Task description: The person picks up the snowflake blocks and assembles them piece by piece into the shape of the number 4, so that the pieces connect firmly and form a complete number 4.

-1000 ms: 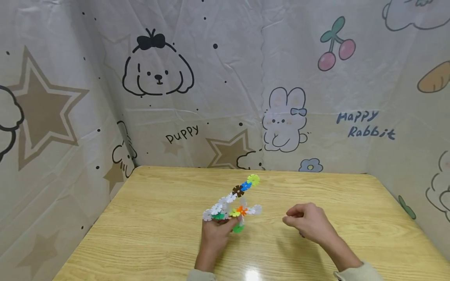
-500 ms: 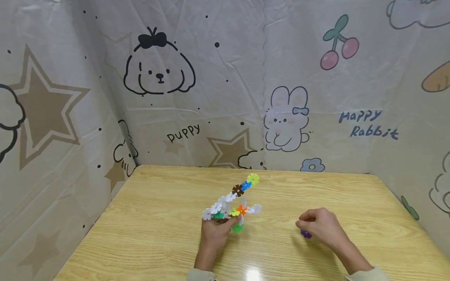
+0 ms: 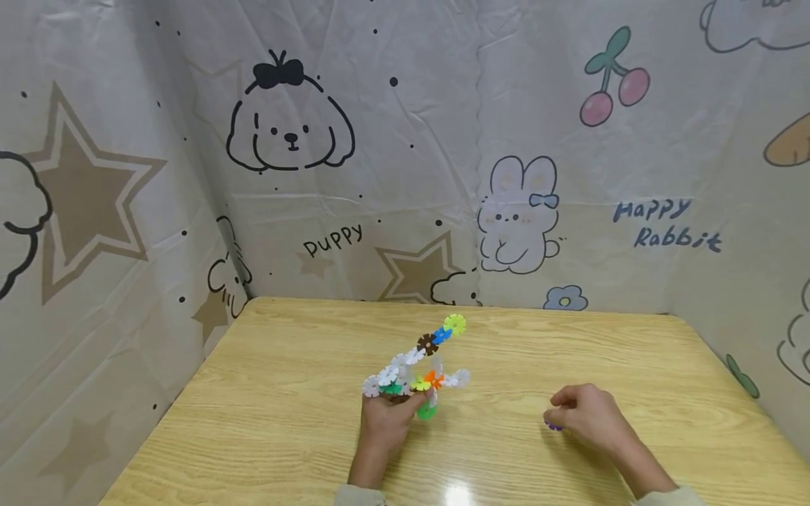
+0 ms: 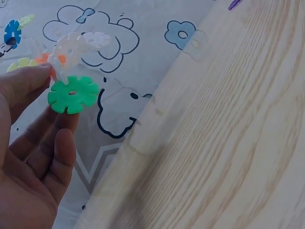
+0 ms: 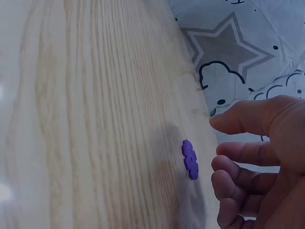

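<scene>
My left hand (image 3: pixel 387 422) grips a chain of linked plastic snowflake discs (image 3: pixel 414 356) from below, in the head view. White, brown, blue and yellow discs run up to the far right, with orange and green ones near the thumb. A green disc (image 4: pixel 73 94) hangs in front of the fingers in the left wrist view. Over the right half of the table, my right hand (image 3: pixel 591 416) hovers with thumb and fingertips apart. Beneath it a single purple snowflake disc (image 5: pixel 190 159) lies on the table, partly covered by the fingers in the head view.
The wood-grain table (image 3: pixel 304 351) reaches back to a printed cloth curtain (image 3: pixel 418 176), which also hangs along both sides. Light glares off the tabletop near the front.
The right hand has moved right and slightly nearer, over the purple disc, which shows more from under the fingers than at first. The left hand keeps its hold almost unmoved.
</scene>
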`<state>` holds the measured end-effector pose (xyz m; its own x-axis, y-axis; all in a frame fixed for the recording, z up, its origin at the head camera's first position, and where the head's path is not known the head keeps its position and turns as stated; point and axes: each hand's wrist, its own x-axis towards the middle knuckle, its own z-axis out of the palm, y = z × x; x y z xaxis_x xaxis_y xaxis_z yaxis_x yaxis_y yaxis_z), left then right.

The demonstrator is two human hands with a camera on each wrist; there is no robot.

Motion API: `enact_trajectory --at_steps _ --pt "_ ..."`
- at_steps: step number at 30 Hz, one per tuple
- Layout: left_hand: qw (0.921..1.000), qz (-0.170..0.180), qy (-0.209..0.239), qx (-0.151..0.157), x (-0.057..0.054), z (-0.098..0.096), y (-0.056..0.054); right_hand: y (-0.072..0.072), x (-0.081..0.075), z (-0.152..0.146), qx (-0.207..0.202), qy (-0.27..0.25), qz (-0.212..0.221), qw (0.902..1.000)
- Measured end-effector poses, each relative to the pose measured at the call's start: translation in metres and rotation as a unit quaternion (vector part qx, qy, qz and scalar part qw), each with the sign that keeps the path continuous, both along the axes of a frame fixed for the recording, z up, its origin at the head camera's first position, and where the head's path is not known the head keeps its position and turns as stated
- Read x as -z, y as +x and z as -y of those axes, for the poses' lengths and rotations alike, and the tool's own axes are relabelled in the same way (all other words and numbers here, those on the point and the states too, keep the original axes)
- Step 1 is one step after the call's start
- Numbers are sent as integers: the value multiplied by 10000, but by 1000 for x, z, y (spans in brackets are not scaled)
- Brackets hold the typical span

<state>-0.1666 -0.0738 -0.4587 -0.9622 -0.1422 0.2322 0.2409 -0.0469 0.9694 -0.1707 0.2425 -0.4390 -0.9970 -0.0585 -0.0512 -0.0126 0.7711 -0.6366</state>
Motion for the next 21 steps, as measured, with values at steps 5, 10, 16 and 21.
enact_trajectory --at_steps 5,10,16,21 --pt "9995 295 -102 35 -1 3 1 -3 4 -4 -51 211 68 9997" --pt "9982 459 -375 56 -1 6 0 -5 8 -5 -99 363 157 9992" --pt "9959 631 -644 -12 -2 9 2 -6 11 -4 -161 400 143 9990" --pt "9977 558 -380 107 -3 10 2 -9 11 -4 -95 369 225 9990"
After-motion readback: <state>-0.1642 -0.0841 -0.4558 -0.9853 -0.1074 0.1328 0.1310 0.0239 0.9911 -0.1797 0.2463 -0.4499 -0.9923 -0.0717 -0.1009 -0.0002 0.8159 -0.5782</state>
